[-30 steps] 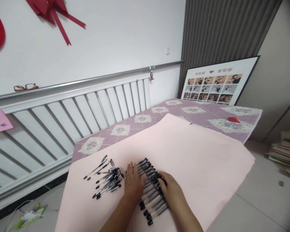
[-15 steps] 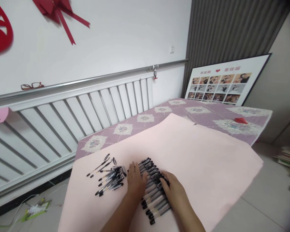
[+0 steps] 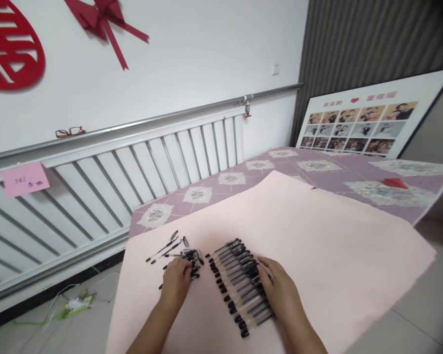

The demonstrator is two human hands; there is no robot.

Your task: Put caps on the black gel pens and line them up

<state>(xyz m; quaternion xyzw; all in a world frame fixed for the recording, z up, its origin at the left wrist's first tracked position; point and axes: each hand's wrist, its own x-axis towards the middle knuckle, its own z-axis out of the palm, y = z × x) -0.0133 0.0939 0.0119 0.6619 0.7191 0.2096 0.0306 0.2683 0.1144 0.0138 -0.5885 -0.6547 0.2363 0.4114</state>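
Clear-barrelled pens with black caps lie side by side in a slanting row (image 3: pixel 239 280) on a pink sheet (image 3: pixel 317 236). My right hand (image 3: pixel 278 285) rests against the capped ends at the row's right side, its fingers loosely extended and touching the pens. To the left is a loose pile of pens (image 3: pixel 197 256), lying at mixed angles. Over this pile is my left hand (image 3: pixel 176 278), fingers bent and pinched on a pen that the hand mostly hides. Two separate pens (image 3: pixel 165 250) lie just beyond the pile.
A purple patterned cloth (image 3: pixel 214 194) shows around the sheet, with a folded red paper (image 3: pixel 395 183) at the far right. Behind the table runs a white radiator (image 3: pixel 184 157) under a metal pipe (image 3: pixel 147 122). A framed photo board (image 3: pixel 372 118) leans at the back right.
My left hand has moved left from the row to the loose pile. My right hand stays at the row's capped ends. The view has turned slightly left.
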